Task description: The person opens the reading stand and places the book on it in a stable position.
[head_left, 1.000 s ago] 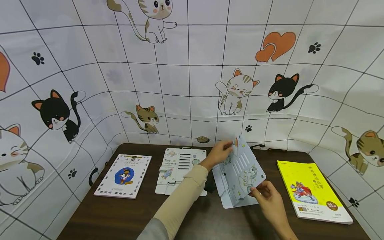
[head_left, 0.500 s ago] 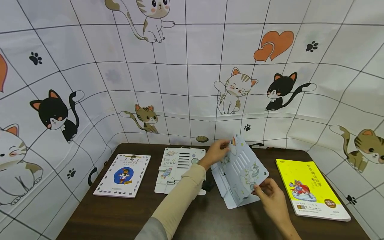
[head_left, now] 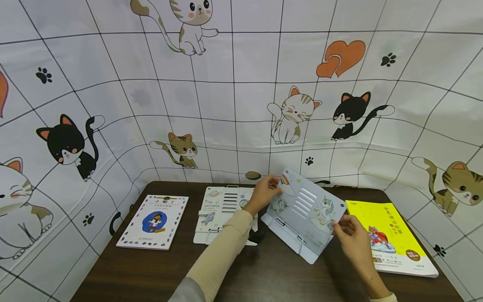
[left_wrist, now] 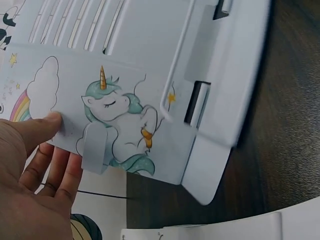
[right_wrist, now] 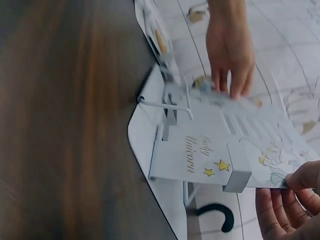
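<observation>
A pale blue-white book stand (head_left: 303, 216) with unicorn and rainbow drawings leans up on the table, its slotted back panel tilted toward me. My left hand (head_left: 263, 193) pinches its upper left edge; in the left wrist view the thumb (left_wrist: 42, 127) lies on the printed face, fingers behind. At the right edge my right hand (head_left: 352, 237) pinches the panel between thumb and fingers. Wire page holders (right_wrist: 167, 106) show along the lower ledge in the right wrist view. A second book stand (head_left: 211, 205), marked "Tiny universe", lies left of it, partly hidden by my left arm.
On the dark wooden table (head_left: 151, 272), a white book (head_left: 167, 209) with a blue picture lies at the left. A yellow book (head_left: 392, 226) lies at the right, close to my right hand. Behind hangs a cat-print cloth (head_left: 241, 105). A small black object (head_left: 256, 235) lies between the stands.
The unicorn book stand has turned so its printed panel and ledge face me more. My right hand has moved right and slightly up with its edge; my left hand has shifted slightly left.
</observation>
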`<state>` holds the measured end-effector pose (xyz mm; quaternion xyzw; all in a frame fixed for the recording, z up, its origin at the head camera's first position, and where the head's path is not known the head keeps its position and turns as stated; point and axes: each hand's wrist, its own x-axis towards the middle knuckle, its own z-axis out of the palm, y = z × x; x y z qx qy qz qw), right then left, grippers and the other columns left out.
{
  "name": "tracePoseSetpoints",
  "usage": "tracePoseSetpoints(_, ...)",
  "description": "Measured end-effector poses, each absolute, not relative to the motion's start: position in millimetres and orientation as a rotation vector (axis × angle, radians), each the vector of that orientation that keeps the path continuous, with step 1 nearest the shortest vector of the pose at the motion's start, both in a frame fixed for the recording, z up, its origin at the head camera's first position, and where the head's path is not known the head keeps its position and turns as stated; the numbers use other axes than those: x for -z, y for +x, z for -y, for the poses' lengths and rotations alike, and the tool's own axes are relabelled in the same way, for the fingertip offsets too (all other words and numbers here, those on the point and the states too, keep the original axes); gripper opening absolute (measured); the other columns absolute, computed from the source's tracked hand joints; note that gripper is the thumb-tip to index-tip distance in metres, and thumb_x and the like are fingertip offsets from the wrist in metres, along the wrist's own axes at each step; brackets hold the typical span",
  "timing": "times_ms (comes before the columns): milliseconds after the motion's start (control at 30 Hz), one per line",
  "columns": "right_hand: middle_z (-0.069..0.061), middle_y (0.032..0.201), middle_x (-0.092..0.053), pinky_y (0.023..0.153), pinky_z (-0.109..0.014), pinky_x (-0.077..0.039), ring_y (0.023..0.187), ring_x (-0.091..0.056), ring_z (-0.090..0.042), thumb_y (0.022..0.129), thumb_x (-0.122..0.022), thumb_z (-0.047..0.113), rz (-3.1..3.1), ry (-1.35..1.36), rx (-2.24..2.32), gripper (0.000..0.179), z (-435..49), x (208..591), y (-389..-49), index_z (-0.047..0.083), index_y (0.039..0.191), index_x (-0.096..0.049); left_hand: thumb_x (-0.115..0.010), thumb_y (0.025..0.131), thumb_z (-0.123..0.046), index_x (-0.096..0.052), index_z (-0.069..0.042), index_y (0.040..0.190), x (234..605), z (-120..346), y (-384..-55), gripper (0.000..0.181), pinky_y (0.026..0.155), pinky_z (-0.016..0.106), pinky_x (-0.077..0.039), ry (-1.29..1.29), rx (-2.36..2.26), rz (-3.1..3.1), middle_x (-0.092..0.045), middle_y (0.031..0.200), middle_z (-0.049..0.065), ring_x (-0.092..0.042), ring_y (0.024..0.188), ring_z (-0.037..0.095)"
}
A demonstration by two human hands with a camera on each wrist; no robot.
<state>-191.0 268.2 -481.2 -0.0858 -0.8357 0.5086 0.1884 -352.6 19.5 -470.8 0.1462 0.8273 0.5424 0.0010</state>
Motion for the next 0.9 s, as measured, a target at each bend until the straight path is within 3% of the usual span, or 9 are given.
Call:
tracePoseSetpoints(167, -0.029, 0.114, -0.073, 0.066, -0.004, -0.049, 0.075, -0.055, 0.017, 0.102, -0.072, 0.011, 2.367, -0.261, -1.292, 0.028, -282, 480, -213, -0.007, 0.122, -0.064, -0.08, 0.096, -0.01, -0.066, -0.004, 0.119, 474, -13, -352, 0.027, 0.089, 0.032, -0.059, 0.465, -1.722, -2.598, -0.068, 0.114, 0.012, -0.068, 0.102, 0.02)
tracePoseSetpoints(367, -0.026, 0.117, -0.075, 0.065, -0.002, -0.045, 0.076, -0.049, 0.023, 0.104, -0.071, 0.019, 2.404, -0.282, -1.208, 0.03, -297, 478, -244, -0.003, 0.124, -0.067, -0.08, 0.096, -0.012, -0.064, -0.004, 0.115, 477, -6, -347, 0.026, 0.085, 0.031, -0.057, 0.468, -1.734, -2.592, -0.068, 0.11, 0.01, -0.065, 0.096, 0.016)
tracePoseSetpoints(633, -0.03, 0.116, -0.075, 0.063, -0.004, -0.048, 0.071, -0.05, 0.021, 0.103, -0.071, 0.013, 2.429, -0.225, -1.237, 0.027, -301, 470, -277, -0.006, 0.122, -0.069, -0.079, 0.097, -0.013, -0.062, -0.008, 0.11, 480, -1, -340, 0.022, 0.082, 0.03, -0.054, 0.433, -1.769, -2.573, -0.065, 0.105, 0.005, -0.061, 0.095, 0.015)
tracePoseSetpoints(900, -0.029, 0.122, -0.074, 0.063, -0.005, -0.048, 0.072, -0.053, 0.017, 0.105, -0.07, 0.018, 2.48, -0.209, -1.216, 0.034, -301, 469, -295, -0.005, 0.129, -0.068, -0.079, 0.097, -0.013, -0.06, -0.004, 0.108, 480, 4, -335, 0.023, 0.081, 0.034, -0.053, 0.455, -1.823, -2.544, -0.062, 0.103, 0.008, -0.06, 0.094, 0.017)
